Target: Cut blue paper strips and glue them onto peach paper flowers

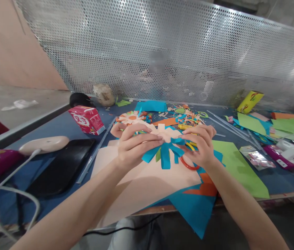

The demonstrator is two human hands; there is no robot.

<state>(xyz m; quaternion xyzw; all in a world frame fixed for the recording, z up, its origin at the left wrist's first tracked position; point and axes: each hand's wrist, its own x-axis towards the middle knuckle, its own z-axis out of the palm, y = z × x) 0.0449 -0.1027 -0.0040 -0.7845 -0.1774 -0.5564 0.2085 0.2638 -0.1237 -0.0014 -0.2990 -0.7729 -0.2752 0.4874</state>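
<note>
Both my hands hold a paper flower point(165, 143) above the table. It has blue fringed petals hanging down, a bit of green, and a pale peach layer on top. My left hand point(133, 144) is closed, its fingers pinching the peach top of the flower from the left. My right hand point(200, 146) is closed on the flower's right side; red-handled scissors point(188, 164) and something yellow show under its fingers. Below the hands lie a large peach paper sheet point(141, 187) and a blue sheet point(195, 208) overhanging the table's front edge.
A green sheet point(238, 170) lies right of my hands. Paper scraps point(186, 116), another paper flower point(131, 118), a red carton point(87, 119), a yellow tube point(250, 101) and plastic packets point(256, 158) litter the blue table. A black tablet point(63, 166), a pink device point(44, 144) with white cable sit left. Perforated metal screen point(188, 45) behind.
</note>
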